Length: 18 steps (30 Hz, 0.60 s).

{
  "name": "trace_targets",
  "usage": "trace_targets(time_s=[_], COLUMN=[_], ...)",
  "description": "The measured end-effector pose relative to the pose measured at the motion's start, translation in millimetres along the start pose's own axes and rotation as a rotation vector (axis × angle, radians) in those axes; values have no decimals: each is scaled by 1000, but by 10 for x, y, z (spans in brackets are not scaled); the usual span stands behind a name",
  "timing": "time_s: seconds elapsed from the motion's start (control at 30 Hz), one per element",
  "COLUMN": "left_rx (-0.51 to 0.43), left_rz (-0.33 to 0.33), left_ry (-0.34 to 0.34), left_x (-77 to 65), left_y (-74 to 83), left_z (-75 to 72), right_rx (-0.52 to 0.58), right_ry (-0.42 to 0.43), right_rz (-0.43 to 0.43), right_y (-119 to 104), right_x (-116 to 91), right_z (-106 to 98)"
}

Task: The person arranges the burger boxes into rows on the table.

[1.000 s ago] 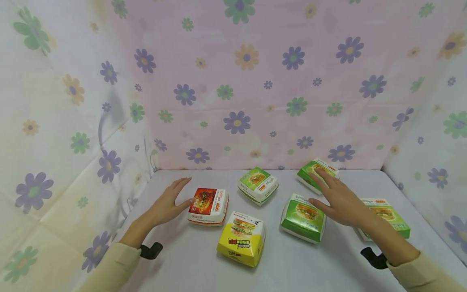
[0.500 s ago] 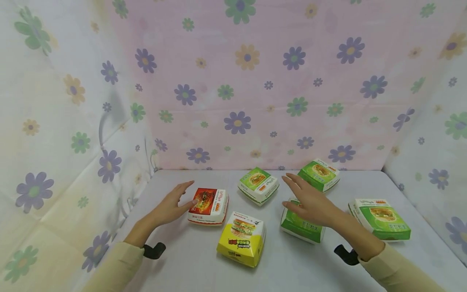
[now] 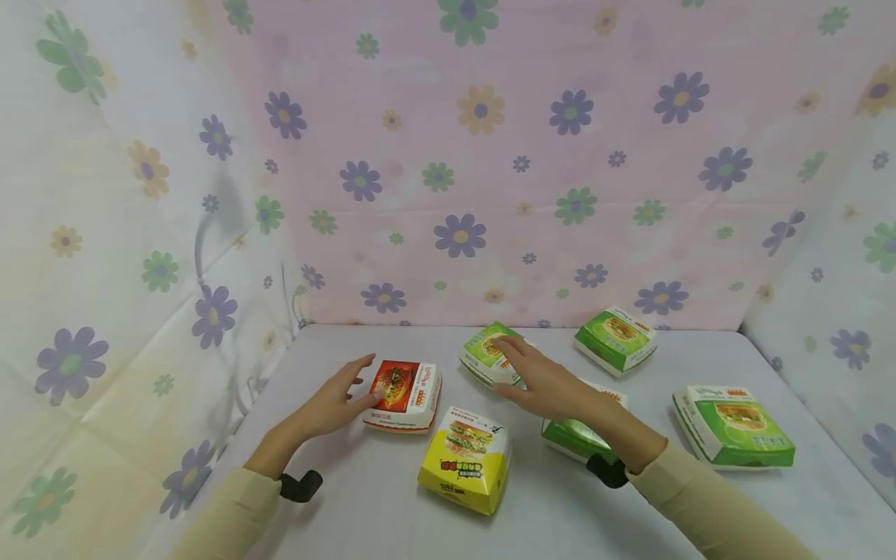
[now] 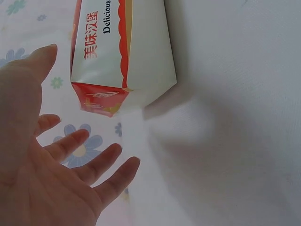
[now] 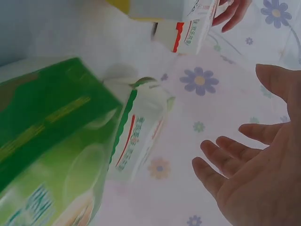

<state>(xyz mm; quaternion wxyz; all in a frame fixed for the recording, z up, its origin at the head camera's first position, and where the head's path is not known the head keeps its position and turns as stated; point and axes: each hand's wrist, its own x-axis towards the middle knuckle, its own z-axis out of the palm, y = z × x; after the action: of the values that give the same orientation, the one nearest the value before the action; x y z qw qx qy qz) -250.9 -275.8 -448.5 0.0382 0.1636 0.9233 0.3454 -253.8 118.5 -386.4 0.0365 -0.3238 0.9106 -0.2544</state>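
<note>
A red and white burger box (image 3: pixel 402 395) sits at the left, and my left hand (image 3: pixel 323 406) hovers beside it with spread fingers. In the left wrist view the fingers (image 4: pixel 113 176) stay apart from the box. My right hand (image 3: pixel 553 383) is in the air, fingers extended, in front of a light-green burger box (image 3: pixel 483 356) it partly covers in the head view. Under the right forearm a darker green burger box (image 3: pixel 570 439) is partly hidden. Between the hands, nearer me, lies a yellow and white burger box (image 3: pixel 465 463). Neither hand holds anything.
Two more green burger boxes stand on the right: one at the back (image 3: pixel 616 340), another nearer the right edge (image 3: pixel 733 426). All rest on a white table (image 3: pixel 525 517). Flowered cloth (image 3: pixel 518 179) encloses the back and both sides.
My right hand has swept left, from above the right-hand green boxes to the light-green box at the middle back. My left hand has shifted slightly rightward. The boxes have stayed in place.
</note>
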Motion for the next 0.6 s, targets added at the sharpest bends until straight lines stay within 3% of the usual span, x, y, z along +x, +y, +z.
trace_targets(time_s=[0.33,0.6], left_rx=[-55,-157], left_rz=[-40,-156], left_ry=[-17,-57], left_x=[-6,21], left_y=[-5,-74], left_z=[30,61], right_rx=[122,250], right_ry=[-89,-141], right_rz=[73,134], right_y=[-167,-267], right_x=[461,735], right_z=[131,250])
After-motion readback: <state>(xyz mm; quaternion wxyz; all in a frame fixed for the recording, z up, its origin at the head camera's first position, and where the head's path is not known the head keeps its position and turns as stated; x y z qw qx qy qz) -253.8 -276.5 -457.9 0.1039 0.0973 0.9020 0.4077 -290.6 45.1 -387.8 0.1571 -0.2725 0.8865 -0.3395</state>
